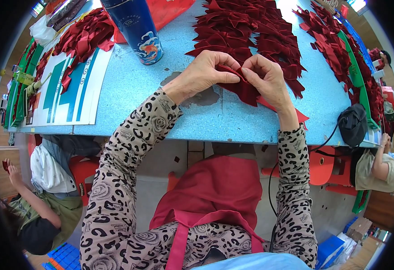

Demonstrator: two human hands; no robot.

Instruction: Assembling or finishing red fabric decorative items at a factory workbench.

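Note:
Both my hands meet over the blue table, pinching a dark red velvet ribbon piece (245, 93) between thumbs and fingertips. My left hand (203, 74) grips its left upper edge, and my right hand (269, 81) holds it close by on the right. The ribbon's lower part hangs in a folded point below the fingers. A lighter red tail (302, 116) shows beneath my right wrist. Just beyond the hands, overlapping dark red ribbon bows (226, 31) lie in long rows. Exactly how the cloth is folded between the fingertips is hidden.
A blue tumbler (136, 31) stands left of the rows, near a red bag (174, 11). Loose ribbons (86, 33) heap over a white-and-teal board (91, 85). At right are more ribbons (327, 45), a green bin (356, 74) and a black pouch (352, 124). People sit on both sides.

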